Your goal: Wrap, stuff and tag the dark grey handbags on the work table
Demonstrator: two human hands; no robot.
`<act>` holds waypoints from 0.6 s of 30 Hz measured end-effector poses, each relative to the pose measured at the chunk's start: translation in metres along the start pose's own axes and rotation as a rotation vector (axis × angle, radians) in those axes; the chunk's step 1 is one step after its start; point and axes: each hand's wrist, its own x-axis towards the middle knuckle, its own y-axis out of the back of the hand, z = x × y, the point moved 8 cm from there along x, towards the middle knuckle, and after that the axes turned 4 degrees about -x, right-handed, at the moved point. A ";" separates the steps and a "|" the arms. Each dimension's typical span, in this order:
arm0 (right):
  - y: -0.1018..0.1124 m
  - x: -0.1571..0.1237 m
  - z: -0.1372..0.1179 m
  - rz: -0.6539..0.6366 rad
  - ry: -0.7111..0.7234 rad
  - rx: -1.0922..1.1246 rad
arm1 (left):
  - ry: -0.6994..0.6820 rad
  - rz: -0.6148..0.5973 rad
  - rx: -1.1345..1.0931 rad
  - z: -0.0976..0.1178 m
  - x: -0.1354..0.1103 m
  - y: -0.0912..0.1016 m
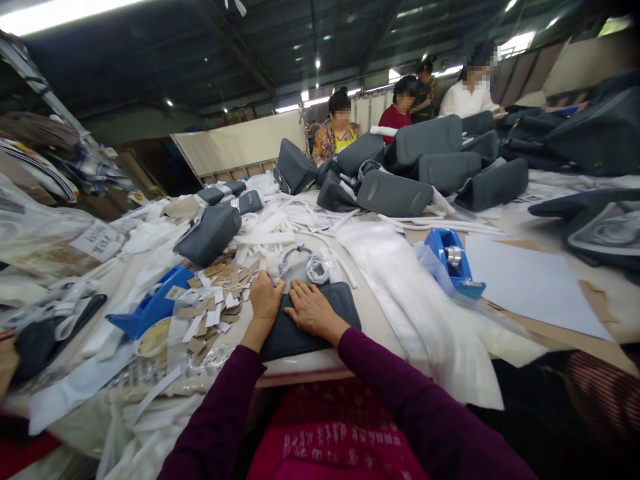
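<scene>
**Matt grey cloth, glossy blue plastic**

The dark grey pad (300,340) looks like smooth, matt synthetic cloth, and so do the grey cushions (395,193) piled behind it. The tape dispenser (457,273) is glossy blue plastic, and its roller (454,255) shines like metal. The bags (400,293) are thin, translucent film, faintly shiny. The scattered tags (220,272) look like dull brown card. The sheet (530,283) is matt white paper.

We take the blue tape dispenser (454,261) as our mark: just right of it lies a white sheet (530,283), behind it a heap of grey cushions (425,140), left of it white plastic bags (395,280), and far left cardboard scraps (200,311).
</scene>
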 end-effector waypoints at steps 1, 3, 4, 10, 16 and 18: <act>0.001 0.000 0.000 0.000 0.000 0.000 | 0.028 -0.006 -0.038 -0.003 0.001 0.001; 0.002 0.000 0.000 0.005 0.001 0.001 | 0.090 -0.023 -0.119 -0.009 0.003 0.001; 0.003 0.000 0.000 0.007 0.001 0.000 | 0.121 -0.032 -0.163 -0.012 0.004 0.001; 0.006 0.000 0.000 0.003 0.000 0.014 | 0.231 -0.144 -0.708 -0.028 0.012 -0.016; 0.007 0.000 -0.001 0.008 -0.001 0.009 | 0.263 -0.393 -0.997 -0.031 0.018 -0.034; 0.007 0.000 -0.002 0.007 0.002 0.000 | 0.263 -0.449 -1.033 -0.028 0.018 -0.036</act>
